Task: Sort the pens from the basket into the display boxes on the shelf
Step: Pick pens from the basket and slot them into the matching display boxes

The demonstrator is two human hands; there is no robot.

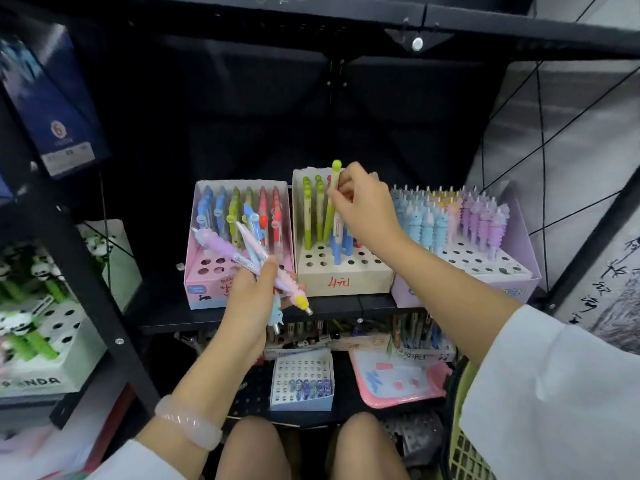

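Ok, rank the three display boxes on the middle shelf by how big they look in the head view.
1. Lilac cardboard box of unicorn pens, widest.
2 and 3. Pink cardboard box and beige cardboard box look about alike; the person's hands partly cover both, so I won't rank them.

Green pen [331, 199] upright over beige box [343, 277].

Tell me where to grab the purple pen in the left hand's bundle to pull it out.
Pinch the purple pen by its upper barrel, coming from the upper left. That end juts free above the left hand, angled up and left, while its lower part is gripped among the other pens, so only the top is likely reachable.
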